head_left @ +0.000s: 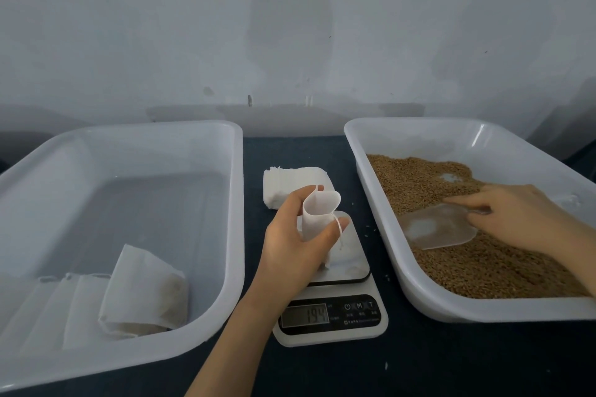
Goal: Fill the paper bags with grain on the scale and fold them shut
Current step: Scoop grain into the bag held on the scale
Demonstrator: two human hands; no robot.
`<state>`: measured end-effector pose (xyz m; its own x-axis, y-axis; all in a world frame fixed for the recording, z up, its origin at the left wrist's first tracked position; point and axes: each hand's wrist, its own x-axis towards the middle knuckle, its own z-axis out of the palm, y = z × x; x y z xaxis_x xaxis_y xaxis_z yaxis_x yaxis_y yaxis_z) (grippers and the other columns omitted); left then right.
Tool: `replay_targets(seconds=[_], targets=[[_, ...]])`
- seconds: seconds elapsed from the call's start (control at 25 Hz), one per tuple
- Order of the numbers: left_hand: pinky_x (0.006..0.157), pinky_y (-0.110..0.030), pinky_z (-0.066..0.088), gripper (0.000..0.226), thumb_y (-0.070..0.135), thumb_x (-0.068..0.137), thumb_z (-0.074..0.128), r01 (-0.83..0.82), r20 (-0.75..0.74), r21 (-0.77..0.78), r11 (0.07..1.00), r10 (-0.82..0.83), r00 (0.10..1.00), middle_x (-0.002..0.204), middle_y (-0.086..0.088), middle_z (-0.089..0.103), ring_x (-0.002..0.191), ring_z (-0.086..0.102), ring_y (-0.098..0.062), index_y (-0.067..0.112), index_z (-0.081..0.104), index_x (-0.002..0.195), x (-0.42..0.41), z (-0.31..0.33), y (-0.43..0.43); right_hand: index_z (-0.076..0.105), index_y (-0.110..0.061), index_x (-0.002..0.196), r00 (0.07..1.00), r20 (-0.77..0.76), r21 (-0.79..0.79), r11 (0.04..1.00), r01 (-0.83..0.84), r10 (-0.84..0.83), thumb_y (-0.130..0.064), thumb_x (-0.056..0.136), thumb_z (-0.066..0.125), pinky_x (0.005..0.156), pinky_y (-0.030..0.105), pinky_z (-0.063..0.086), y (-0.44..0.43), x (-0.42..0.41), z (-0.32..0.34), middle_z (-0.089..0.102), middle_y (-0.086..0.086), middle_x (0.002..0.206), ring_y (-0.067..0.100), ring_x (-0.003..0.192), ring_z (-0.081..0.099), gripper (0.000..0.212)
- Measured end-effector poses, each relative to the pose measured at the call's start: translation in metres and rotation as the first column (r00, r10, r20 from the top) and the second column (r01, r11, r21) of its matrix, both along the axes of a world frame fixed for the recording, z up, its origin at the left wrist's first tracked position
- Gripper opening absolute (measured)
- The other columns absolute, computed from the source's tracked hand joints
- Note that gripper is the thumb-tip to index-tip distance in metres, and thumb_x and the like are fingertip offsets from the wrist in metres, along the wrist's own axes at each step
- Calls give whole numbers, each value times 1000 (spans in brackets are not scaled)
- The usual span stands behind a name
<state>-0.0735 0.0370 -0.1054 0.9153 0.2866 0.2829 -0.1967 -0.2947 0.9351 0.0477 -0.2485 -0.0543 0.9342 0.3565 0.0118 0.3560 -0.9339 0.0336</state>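
The left hand (290, 242) pinches an empty white paper bag (317, 216) between thumb and curled fingers, squeezing its sides so that the mouth stands open and faces up. A thin drawstring (338, 232) loops over the thumb tip and dangles beside the bag. The bag is upright over the steel platform of the kitchen scale (351, 251), with the forearm coming in from the lower edge and covering the platform's left side. The scale's display seems to read 194, though the digits are blurred. The right hand (516, 216) reaches in from the right, palm down, its fingers curled round the handle of a clear plastic scoop (435, 229). The scoop's wide blade lies low on the brown grain (483, 267). That grain fills the white plastic tub (371, 145) just to the right of the scale. Behind the scale lies a stack of flat empty bags (290, 180) on the dark tabletop (419, 364). To the left stands a second white tub (232, 203), holding several filled bags (145, 293) in its near corner, the nearest with its top folded over. A pale wall (290, 26) rises behind the table.
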Motion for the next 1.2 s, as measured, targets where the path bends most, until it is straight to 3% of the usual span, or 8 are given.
replay_targets(seconds=[0.16, 0.4, 0.56, 0.72, 0.88, 0.96, 1.08, 1.2], targets=[[70, -8, 50, 42, 50, 75, 69, -1, -14, 3, 1000, 1, 1000, 103, 33, 51, 98, 57, -2, 58, 41, 106, 0, 2, 0, 46, -63, 117, 999, -48, 6, 1000, 14, -14, -34, 91, 49, 59, 19, 36, 3, -3, 3, 60, -18, 91, 1, 74, 53, 38], [68, -6, 50, 42, 49, 76, 69, 0, -5, -1, 1000, 0, 1000, 106, 30, 52, 98, 57, -4, 57, 41, 106, 0, 1, 0, 42, -69, 110, 994, -97, -5, 999, 51, -52, -39, 91, 46, 56, 21, 48, 4, -7, 5, 68, -13, 89, 1, 58, 59, 36], [67, -5, 49, 43, 50, 75, 69, -1, -4, 2, 1000, 1, 1000, 105, 31, 51, 98, 56, -1, 57, 42, 107, 0, 0, 1, 40, -73, 98, 988, -134, 33, 996, 85, -80, -39, 92, 44, 46, 19, 43, 6, -10, 7, 71, -11, 82, -4, 44, 55, 34], [67, -4, 48, 42, 52, 74, 69, 4, -1, -14, 1000, -4, 1000, 103, 34, 52, 97, 56, 2, 58, 43, 107, 0, 1, 1, 46, -68, 98, 985, -140, 100, 989, 113, -98, -36, 92, 46, 50, 22, 47, 7, -12, 10, 62, -22, 83, -4, 50, 59, 33], [64, -4, 48, 42, 50, 75, 69, 3, -1, -8, 1000, -3, 1000, 101, 37, 51, 97, 56, 4, 60, 42, 105, 0, 1, 0, 58, -48, 116, 974, -194, 168, 975, 148, -114, -29, 94, 46, 76, 38, 55, 8, -13, 9, 66, -12, 101, 21, 89, 67, 31], [65, -5, 49, 41, 50, 76, 69, -3, -5, 2, 1000, 3, 1000, 102, 36, 50, 98, 56, -1, 59, 42, 105, 1, 0, 1, 59, -42, 119, 974, -193, 176, 972, 154, -119, -27, 95, 45, 81, 40, 54, 8, -13, 9, 67, -7, 107, 25, 94, 66, 32], [65, -4, 48, 41, 48, 76, 69, -7, -6, 4, 1000, 7, 1000, 103, 33, 51, 98, 56, -2, 58, 43, 105, 1, 0, 1, 59, -42, 119, 978, -147, 179, 968, 174, -148, -28, 96, 44, 69, 34, 56, 8, -12, 10, 69, -5, 103, 16, 75, 68, 31], [67, -8, 50, 41, 47, 77, 70, -6, -6, 8, 1000, 6, 1000, 105, 31, 52, 98, 56, -3, 58, 43, 105, 1, 0, 1, 58, -46, 119, 979, -107, 137, 973, 186, -172, -31, 96, 43, 53, 23, 47, 5, -10, 9, 69, -9, 96, 9, 63, 65, 31]])
